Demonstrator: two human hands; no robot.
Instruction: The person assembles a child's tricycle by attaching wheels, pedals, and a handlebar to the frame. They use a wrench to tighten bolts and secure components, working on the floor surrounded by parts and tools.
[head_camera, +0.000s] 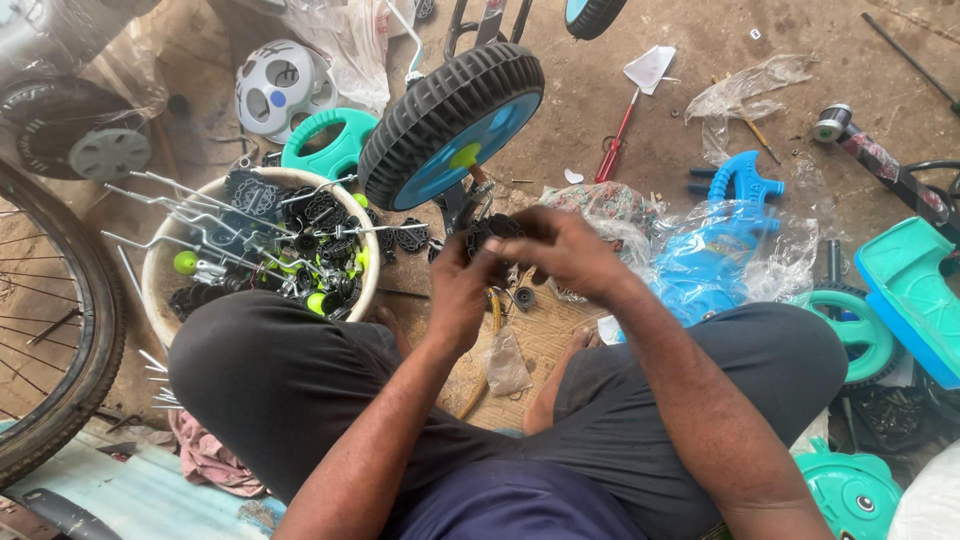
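Note:
Both my hands meet in front of my knees, just below a small black wheel with a blue hub (452, 125). My left hand (462, 290) and my right hand (560, 250) close together around a small black part (497, 228) at the wheel's metal bracket. Most of that part is hidden by my fingers. A black round piece (524, 298) lies on the floor under my hands. I sit cross-legged in dark trousers.
A white bowl (160, 262) at left holds metal rods, black parts and green knobs. A large bicycle tyre (70, 330) curves at far left. Blue and teal plastic toy-cycle parts (735, 225) in clear bags lie at right. Red-handled scissors (615, 140) lie behind.

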